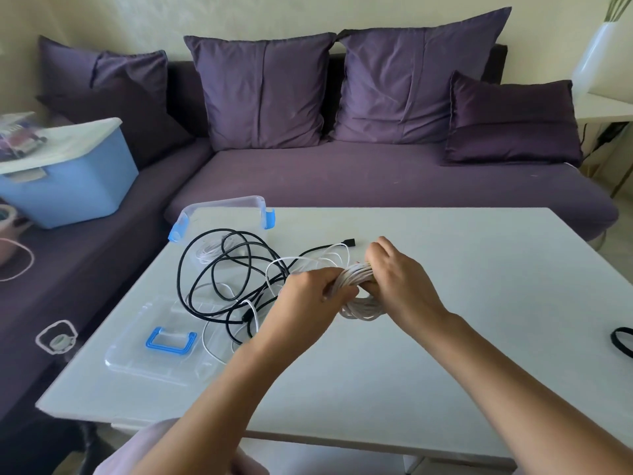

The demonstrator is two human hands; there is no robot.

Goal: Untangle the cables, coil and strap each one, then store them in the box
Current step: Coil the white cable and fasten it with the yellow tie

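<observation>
A coiled white cable (pixel 359 305) is held above the white table (pixel 445 354). My left hand (pixel 308 293) grips the coil's left side, and my right hand (pixel 397 272) grips its top right. A loose white strand loops from the coil toward the tangle. A long black cable (pixel 219 269) lies tangled with thin white cable to the left, its plug (pixel 349 242) pointing right. The clear storage box (pixel 222 214) with blue clips stands at the table's far left. Its clear lid (pixel 154 341) with a blue handle lies near the left front.
A black strap (pixel 621 341) lies at the table's right edge. A purple sofa (pixel 376 173) with cushions runs behind and along the left. On it sit a blue bin (pixel 75 186) and a tape roll (pixel 56 337). A side table with a white vase (pixel 599 60) is far right.
</observation>
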